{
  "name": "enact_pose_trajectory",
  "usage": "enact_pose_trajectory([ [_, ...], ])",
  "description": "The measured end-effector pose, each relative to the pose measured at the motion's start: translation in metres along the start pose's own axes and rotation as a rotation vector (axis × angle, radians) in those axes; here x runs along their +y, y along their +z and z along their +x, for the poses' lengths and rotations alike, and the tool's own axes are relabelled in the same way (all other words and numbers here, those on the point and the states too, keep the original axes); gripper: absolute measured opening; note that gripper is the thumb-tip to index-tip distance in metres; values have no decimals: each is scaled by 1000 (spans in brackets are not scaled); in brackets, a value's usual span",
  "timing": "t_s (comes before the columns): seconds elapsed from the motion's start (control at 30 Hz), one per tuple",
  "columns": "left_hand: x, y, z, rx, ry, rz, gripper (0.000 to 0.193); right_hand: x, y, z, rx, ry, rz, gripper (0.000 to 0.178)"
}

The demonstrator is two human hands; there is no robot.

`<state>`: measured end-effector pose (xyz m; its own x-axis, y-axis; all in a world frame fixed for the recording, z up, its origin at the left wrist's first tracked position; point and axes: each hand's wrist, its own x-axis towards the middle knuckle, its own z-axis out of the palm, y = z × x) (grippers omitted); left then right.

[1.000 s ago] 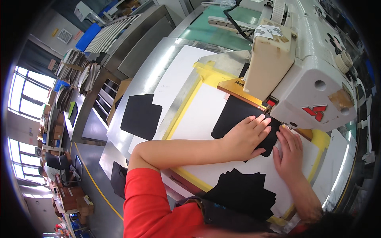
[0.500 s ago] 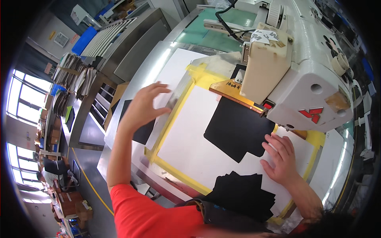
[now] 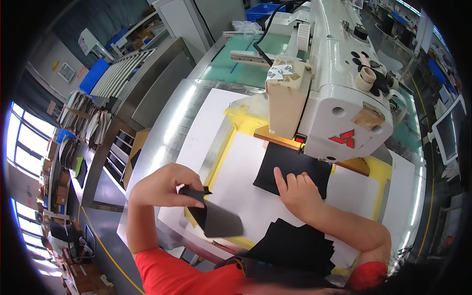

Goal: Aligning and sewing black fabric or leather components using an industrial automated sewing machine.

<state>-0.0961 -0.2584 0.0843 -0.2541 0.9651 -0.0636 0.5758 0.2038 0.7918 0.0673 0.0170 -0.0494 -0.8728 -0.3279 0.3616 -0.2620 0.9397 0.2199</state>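
Observation:
My left hand pinches the edge of a black sheet, fabric or leather I cannot tell, which hangs curved with its greyer side showing. Another black piece lies flat on the white work surface, its far edge under the sewing machine's wooden clamp bar. On this piece rests my right hand, index finger stretched out and the other fingers loosely bent, gripping nothing. Close to my body is a fanned pile of black pieces.
Yellow tape borders the white surface. The machine head overhangs its far side. A metal tabletop extends left, with a roller conveyor and stacked papers beyond. A monitor stands at the right.
My left hand, empty before, now holds a black sheet and has come nearer my body. My right hand has moved left onto the piece at the machine. The whole view has shifted too.

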Motion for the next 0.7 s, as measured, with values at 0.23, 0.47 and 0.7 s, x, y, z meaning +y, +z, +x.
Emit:
enact_pose_trajectory([
  [0.23, -37, 61, 93, -285, 86, 232, 35, 20, 14, -33, 59, 49, 70, 33],
  [0.47, -93, 136, 151, 36, 634, 149, 23, 30, 12, -57, 88, 262, 73, 31],
  [0.7, -106, 131, 122, -14, 444, 152, 19, 42, -64, -91, 290, 819, 463, 29],
])
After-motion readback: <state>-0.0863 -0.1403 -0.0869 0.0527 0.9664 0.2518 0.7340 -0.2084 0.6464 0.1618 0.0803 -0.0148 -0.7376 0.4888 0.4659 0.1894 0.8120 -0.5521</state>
